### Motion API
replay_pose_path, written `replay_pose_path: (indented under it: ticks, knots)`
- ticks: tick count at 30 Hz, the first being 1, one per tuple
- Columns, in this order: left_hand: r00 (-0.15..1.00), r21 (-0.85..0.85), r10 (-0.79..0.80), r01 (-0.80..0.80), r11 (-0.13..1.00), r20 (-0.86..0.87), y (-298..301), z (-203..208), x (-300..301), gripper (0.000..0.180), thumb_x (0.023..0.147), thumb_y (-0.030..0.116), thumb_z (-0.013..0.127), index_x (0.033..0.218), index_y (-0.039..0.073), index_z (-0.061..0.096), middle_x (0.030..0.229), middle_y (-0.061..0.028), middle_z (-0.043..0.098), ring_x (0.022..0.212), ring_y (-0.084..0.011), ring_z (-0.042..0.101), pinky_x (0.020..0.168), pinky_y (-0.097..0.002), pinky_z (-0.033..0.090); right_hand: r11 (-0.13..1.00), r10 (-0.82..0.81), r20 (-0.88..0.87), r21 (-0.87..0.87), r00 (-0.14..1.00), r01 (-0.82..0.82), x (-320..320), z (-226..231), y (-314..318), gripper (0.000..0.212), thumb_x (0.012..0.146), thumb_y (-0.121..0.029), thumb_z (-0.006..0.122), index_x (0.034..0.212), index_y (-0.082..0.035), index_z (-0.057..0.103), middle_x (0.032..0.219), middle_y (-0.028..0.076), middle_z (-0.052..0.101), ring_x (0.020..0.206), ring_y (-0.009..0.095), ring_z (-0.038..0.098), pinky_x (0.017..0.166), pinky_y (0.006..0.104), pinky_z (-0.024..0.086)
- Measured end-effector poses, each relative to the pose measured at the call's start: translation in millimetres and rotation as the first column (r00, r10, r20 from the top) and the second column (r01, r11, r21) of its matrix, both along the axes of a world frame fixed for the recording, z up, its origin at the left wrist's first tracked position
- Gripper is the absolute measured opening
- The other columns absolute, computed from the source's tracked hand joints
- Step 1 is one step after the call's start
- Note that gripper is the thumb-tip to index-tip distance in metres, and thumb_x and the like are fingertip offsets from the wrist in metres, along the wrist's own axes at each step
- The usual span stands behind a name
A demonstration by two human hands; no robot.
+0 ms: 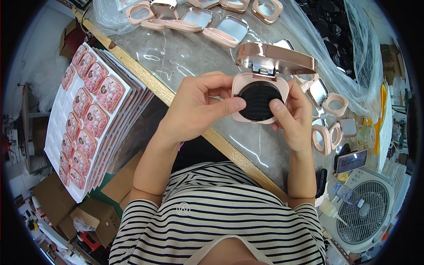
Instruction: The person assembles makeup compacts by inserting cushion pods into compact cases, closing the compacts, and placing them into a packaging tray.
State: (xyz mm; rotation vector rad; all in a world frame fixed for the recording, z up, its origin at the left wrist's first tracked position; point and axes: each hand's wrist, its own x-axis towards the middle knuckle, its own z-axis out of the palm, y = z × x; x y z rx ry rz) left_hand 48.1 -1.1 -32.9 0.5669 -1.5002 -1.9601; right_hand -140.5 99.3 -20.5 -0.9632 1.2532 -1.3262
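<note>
Item: one pink compact (265, 77), lid (278, 62) raised, held above the grey table (176, 55) between both hands. Insert: black disc (257, 99), round, lying in the base; whether fully seated, I cannot tell from here.

Left hand (192, 104): thumb at the disc's left edge, index finger along the base's side, pinching the compact. Right hand (297, 117): thumb on the disc's right edge, other fingers curled behind, partly hidden, pinching likewise.

Handling note, in my judgement: press both thumbs evenly near the rim, support the base beneath, spare the hinge any strain.
</note>
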Motion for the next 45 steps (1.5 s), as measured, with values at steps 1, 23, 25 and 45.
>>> replay_pose_path:
  ticks: [1,23,25,45]
  knots:
    - [1.0,0.001,0.002,-0.002,1.0,-0.001,2.1,0.6,-0.8,0.029,0.08,0.0,0.068,0.108,-0.007,0.062,0.094,-0.0058,0.061,0.078,-0.009,0.059,0.072,-0.021,0.05,0.999,-0.019,0.014,-0.036,1.0,0.02,2.6,-1.2,-0.5,0.019,0.088,-0.011,0.063,0.096,-0.001,0.051,0.086,0.004,0.061,0.065,0.003,0.055,0.056,0.017,0.046]
    - [0.978,-0.114,0.195,-0.187,0.976,0.067,12.5,0.5,-8.3,0.033,0.076,0.003,0.07,0.107,-0.004,0.061,0.086,-0.0061,0.06,0.074,-0.0105,0.059,0.067,-0.0222,0.049,0.991,-0.132,-0.09,-0.018,0.987,0.131,8.8,1.2,-2.1,0.025,0.088,-0.013,0.065,0.105,0.002,0.054,0.081,0.003,0.063,0.067,0.002,0.056,0.053,0.0148,0.041]
    - [0.974,-0.148,0.208,-0.194,0.97,0.085,12.1,1.4,-8.9,0.034,0.075,0.005,0.071,0.107,-0.004,0.061,0.084,-0.0058,0.06,0.073,-0.0098,0.059,0.066,-0.022,0.049,0.992,-0.123,-0.104,-0.013,0.987,0.123,10.0,-2.8,-2.9,0.026,0.088,-0.013,0.064,0.106,0.003,0.054,0.082,0.003,0.063,0.068,0.002,0.056,0.054,0.0148,0.042]
    - [0.993,-0.469,0.12,-0.117,0.875,-0.025,-5.5,-4.7,-10.6,0.039,0.064,0.008,0.076,0.099,-0.002,0.061,0.09,-0.009,0.057,0.083,-0.0167,0.057,0.075,-0.0262,0.045,0.895,-0.27,-0.631,-0.442,0.728,-0.052,3.7,-7.3,-9.7,0.025,0.071,-0.003,0.069,0.094,0.001,0.06,0.074,0.007,0.054,0.067,0.016,0.05,0.062,0.0267,0.041]
